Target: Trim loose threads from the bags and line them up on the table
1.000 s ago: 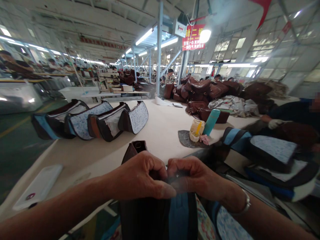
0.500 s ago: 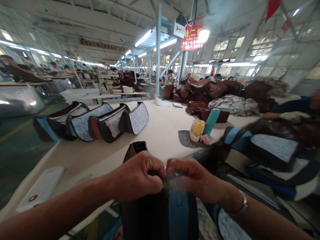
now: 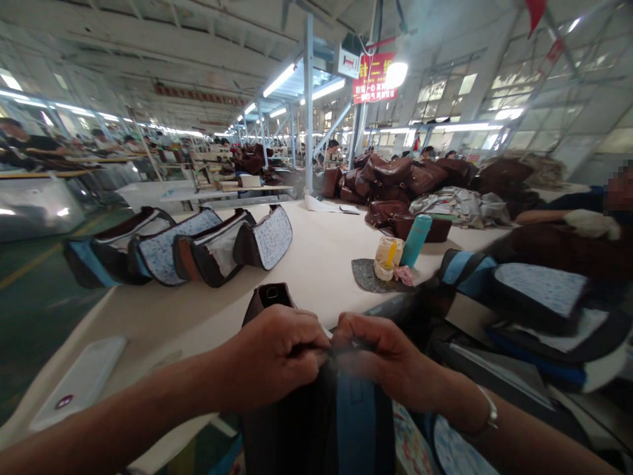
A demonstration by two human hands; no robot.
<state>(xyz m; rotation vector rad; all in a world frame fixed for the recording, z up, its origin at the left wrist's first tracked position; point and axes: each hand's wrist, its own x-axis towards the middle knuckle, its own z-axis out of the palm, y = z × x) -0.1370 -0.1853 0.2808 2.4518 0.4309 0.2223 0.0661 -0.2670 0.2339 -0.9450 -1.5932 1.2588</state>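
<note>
A dark bag with a blue stripe (image 3: pixel 356 422) stands upright close to my body at the table's front edge. My left hand (image 3: pixel 284 353) pinches its top edge from the left. From the right, my right hand (image 3: pixel 378 353) pinches the same edge, fingertips almost touching those of the left. The exact spot between the fingers is hidden. Just beyond my left hand, a dark brown piece with a small metal ring or buckle (image 3: pixel 270 293) rises above the knuckles.
Several bag bodies (image 3: pixel 217 251) stand in a row on the pale table (image 3: pixel 316 264). A teal bottle (image 3: pixel 416 242) and a wrapped tub (image 3: pixel 388 257) are ahead. Brown leather bags (image 3: pixel 390 175) are heaped behind. More bag pieces (image 3: pixel 541 287) lie right, beside a co-worker's gloved hand (image 3: pixel 591 223).
Both hands keep their pinch on the bag's top edge, the left fingers shifting slightly. The view has tilted a little. At right, the co-worker's gloved hand has moved slightly.
</note>
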